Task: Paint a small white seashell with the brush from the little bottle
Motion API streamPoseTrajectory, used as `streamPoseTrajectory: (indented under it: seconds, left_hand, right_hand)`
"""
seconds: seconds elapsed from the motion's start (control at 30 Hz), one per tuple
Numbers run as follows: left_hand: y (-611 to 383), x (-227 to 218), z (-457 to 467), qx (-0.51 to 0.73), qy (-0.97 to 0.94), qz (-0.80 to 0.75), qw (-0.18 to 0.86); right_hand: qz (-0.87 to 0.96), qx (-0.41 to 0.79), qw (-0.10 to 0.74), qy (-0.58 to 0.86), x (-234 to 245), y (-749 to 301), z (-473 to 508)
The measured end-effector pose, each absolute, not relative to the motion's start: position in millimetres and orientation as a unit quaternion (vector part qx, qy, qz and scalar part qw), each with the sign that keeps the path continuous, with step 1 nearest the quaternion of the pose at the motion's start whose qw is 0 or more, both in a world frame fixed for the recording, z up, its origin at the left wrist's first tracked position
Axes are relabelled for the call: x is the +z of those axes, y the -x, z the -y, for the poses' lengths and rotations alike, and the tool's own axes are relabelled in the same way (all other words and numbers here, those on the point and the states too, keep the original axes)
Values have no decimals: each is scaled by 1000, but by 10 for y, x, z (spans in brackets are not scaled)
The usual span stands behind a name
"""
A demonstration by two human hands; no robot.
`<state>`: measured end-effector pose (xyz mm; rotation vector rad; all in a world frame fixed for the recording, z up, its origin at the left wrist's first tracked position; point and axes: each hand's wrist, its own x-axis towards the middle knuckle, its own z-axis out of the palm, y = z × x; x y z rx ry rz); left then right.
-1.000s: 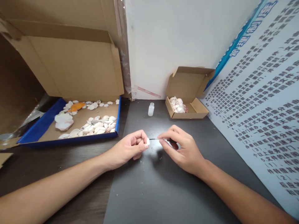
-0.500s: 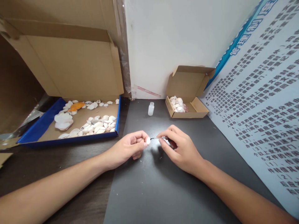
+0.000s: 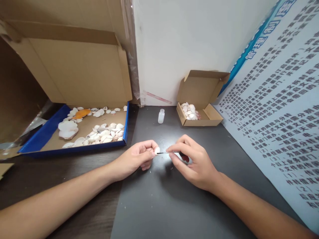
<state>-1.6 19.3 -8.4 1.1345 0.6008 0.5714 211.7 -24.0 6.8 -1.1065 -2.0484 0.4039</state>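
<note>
Holding many shells (image 3: 106, 132), too heaped to count, one blue-sided cardboard box (image 3: 47, 129) is standing open. Left hand (image 3: 141, 155), fingers curled, is pinching one small smooth white shell (image 3: 157, 150) above the grey mat (image 3: 144, 212). One thin dark-tipped tool (image 3: 161, 153) is meeting that shell; one translucent bottle (image 3: 161, 117) is standing behind. Right hand (image 3: 191, 159), nearly closed, is gripping the tool. One smaller carton (image 3: 203, 123) is holding piled shells. Flat mat, left edge slanting, is leaving room between the wrists.
</note>
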Motion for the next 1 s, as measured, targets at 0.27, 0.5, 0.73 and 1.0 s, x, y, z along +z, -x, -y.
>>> streamPoseTrajectory:
  seconds: [0.27, 0.5, 0.73, 1.0]
  left_hand:
    - [13, -69, -184, 260, -524, -284, 760]
    - [6, -48, -177, 260, -519, -289, 761]
    - [9, -64, -184, 262, -511, -279, 770]
    - [12, -64, -186, 265, -517, -281, 764]
  right_hand:
    - [798, 140, 391, 436, 85, -2126, 241]
    - [799, 144, 326, 485, 63, -2133, 206]
    - [808, 186, 374, 416, 63, -2119, 198]
    - [789, 210, 370, 443, 93, -2100, 230]
